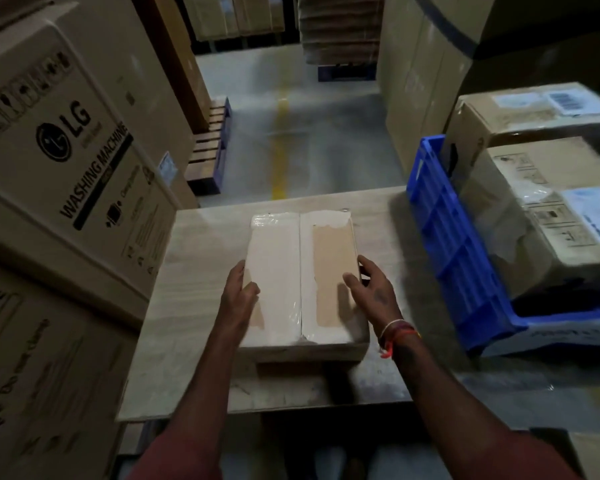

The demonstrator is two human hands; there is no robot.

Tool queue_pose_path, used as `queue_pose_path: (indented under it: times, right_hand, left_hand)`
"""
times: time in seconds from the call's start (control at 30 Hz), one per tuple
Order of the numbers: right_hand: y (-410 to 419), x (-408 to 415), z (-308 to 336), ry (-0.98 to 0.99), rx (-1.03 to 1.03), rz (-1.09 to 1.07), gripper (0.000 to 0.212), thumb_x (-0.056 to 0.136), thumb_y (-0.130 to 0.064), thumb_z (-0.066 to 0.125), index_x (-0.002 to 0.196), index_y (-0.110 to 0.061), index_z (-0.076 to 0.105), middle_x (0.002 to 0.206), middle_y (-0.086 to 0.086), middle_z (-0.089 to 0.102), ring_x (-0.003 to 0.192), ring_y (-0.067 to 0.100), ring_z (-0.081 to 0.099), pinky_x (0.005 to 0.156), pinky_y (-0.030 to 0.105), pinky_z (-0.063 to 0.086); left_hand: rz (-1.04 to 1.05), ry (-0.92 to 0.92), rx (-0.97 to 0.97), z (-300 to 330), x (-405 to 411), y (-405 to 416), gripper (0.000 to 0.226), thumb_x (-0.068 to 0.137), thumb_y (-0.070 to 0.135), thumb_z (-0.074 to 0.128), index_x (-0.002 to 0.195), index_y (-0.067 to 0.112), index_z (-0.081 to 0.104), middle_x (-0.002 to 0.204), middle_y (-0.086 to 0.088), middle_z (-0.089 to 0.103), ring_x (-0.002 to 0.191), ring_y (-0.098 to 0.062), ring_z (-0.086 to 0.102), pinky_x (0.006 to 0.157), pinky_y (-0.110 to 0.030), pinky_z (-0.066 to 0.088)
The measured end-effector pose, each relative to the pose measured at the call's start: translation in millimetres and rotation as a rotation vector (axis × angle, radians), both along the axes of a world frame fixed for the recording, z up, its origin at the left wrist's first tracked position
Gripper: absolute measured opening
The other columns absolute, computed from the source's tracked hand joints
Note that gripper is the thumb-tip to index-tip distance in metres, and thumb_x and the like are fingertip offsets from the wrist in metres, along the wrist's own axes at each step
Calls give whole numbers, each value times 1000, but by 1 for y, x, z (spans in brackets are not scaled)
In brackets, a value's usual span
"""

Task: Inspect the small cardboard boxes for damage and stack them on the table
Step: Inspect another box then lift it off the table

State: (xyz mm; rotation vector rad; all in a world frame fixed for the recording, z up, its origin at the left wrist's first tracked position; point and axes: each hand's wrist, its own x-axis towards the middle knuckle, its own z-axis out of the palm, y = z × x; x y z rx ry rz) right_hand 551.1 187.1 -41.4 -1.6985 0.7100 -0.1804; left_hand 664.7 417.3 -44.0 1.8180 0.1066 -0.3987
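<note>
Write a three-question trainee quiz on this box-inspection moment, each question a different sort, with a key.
1. True or false: both hands rest on the top cardboard box.
2. Multiple choice: the blue crate stands where from the person's view? A) left of the box B) right of the box C) on top of the box
3. Fill in: the large carton at the left reads "WASHING ____".

Key:
1. True; the left hand is on the box's left edge and the right hand on its right edge.
2. B
3. MACHINE
</note>
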Motion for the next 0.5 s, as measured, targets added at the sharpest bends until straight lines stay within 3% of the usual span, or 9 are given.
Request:
queue_pose_path:
  times: [0.07, 0.13, 0.23, 0.37, 0.5]
  right_hand:
    - [0, -1, 2, 14, -8, 3, 64, 91, -38, 64, 151, -23, 48, 141, 4, 60, 120, 23, 60, 104, 51, 52]
    - [-1, 0, 0, 24, -24, 4, 55, 96, -30, 64, 149, -25, 50, 137, 2, 61, 116, 21, 60, 101, 50, 53]
    - [4, 3, -4, 16, -112, 16, 48, 96, -29, 63, 143, -25, 53, 131, 0, 62, 119, 24, 58, 104, 51, 50]
    - [23, 6, -16, 108, -383, 64, 77, 95, -34, 65, 158, -7, 30, 153, 14, 47, 137, 36, 41, 110, 43, 39]
    - [27, 10, -18, 156, -530, 101, 88, 97, -43, 62, 163, -10, 13, 168, 12, 23, 150, 34, 27, 113, 53, 37]
  left_hand:
    - [-86, -38, 63, -9, 0, 10, 68, 77, 19, 53, 142, 37, 46, 137, 6, 58, 122, -19, 57, 102, -42, 49]
    - [-149, -77, 133, -7, -8, 13, 80, 77, 24, 51, 155, 28, 34, 151, 8, 45, 134, -13, 46, 112, -35, 39]
    - [-140, -142, 166, -2, -19, 7, 86, 78, 28, 47, 160, 22, 23, 147, 12, 38, 130, -5, 40, 106, -19, 31]
    - [-121, -212, 258, -8, -25, 4, 87, 78, 31, 45, 161, 24, 19, 158, 0, 40, 134, -21, 47, 102, -21, 33]
    - [-183, -321, 358, -15, -19, 1, 87, 84, 31, 48, 162, 20, 13, 168, -3, 21, 147, -26, 36, 110, -27, 33]
